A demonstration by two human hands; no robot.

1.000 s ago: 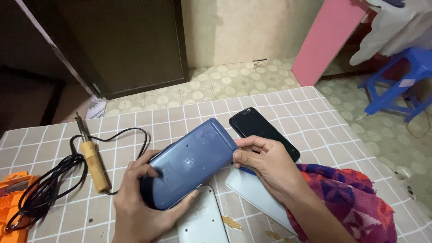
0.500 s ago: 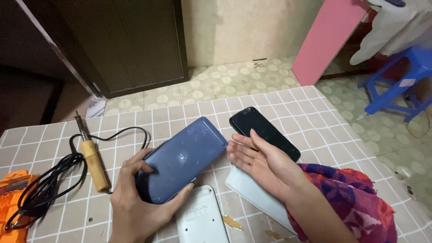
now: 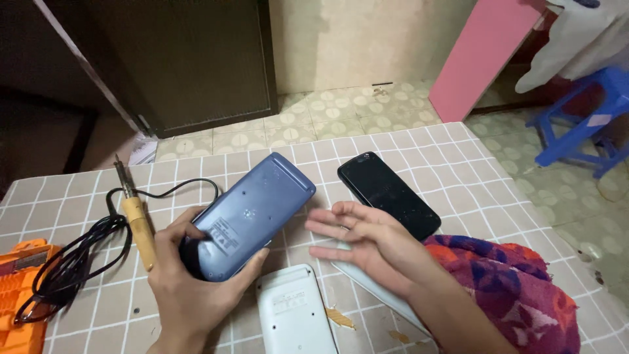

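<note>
Checked tabletop, left hand gripping blue device, right hand open, fingers spread

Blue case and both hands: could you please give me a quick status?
Left hand grips blue case. Right hand open, off it. Black phone just beyond.

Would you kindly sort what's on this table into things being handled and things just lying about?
In hand: blue device, gripped by the left hand; right hand open beside it.
Lying about: black phone, white device, soldering iron, black cord, orange case.

Matt blue plastic case
</note>
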